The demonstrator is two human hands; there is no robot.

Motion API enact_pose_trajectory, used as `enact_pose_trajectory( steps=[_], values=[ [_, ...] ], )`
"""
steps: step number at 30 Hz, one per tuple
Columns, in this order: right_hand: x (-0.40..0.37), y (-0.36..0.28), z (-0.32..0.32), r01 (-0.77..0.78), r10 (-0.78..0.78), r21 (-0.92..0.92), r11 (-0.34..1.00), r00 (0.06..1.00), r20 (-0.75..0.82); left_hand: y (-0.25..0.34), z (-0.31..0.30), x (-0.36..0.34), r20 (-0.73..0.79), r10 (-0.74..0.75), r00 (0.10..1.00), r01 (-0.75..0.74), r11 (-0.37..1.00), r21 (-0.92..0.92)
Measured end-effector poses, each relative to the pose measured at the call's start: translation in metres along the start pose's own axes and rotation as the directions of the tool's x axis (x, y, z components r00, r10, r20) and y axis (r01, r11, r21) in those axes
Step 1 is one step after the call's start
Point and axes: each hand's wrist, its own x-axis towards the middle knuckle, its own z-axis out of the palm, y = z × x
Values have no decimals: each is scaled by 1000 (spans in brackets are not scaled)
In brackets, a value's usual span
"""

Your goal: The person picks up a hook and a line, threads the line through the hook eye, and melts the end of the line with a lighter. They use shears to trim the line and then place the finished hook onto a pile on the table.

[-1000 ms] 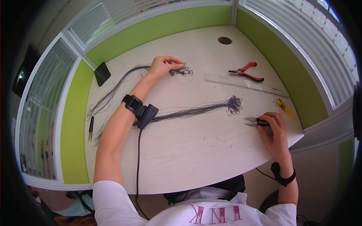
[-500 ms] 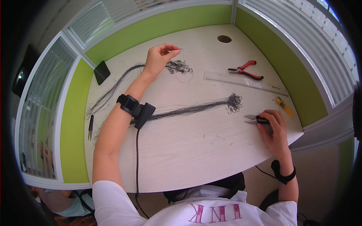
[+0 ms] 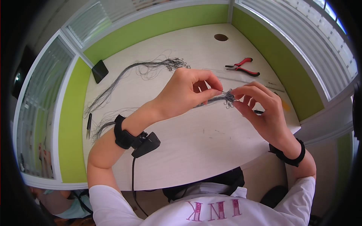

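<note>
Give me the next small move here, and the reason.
Probably steady the hook cluster lightly with the right hand: its fingertips are at the hooks, the left hand is pinched close by, and the crowded hooks could snag.

- An office-style cubicle, used like a small handwork station.
- Green partition panels (image 3: 158,23) wall in the bench (image 3: 177,150) at the back and both sides.
- Framed glazed sections (image 3: 47,109) with striped, blind-like surfaces rise above the green.
- The pale, wood-look bench has a round hole (image 3: 221,37) near its back corner.
- Red-handled pliers (image 3: 244,68), a clear ruler (image 3: 245,80) and bundled hooked lines (image 3: 132,69) suggest bench craft.
</note>
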Motion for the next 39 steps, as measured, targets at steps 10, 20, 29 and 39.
enact_pose_trajectory(
  steps=[10,20,29,39],
  values=[
    [11,5,12,38,-39,-34,999,999,-10,-7,1,-13,-49,106,993,-106,994,14],
    [-33,24,-80,19,96,183,983,797,-596,-86,-94,-37,-369,-89,925,138,985,107],
    [-53,29,-87,-44,220,356,933,854,-470,45,-87,-128,703,259,662,55,919,-390],
    [-22,-24,6,108,-161,236,966,962,221,17,5,-89,4,-297,955,270,863,-428]
  ],
)
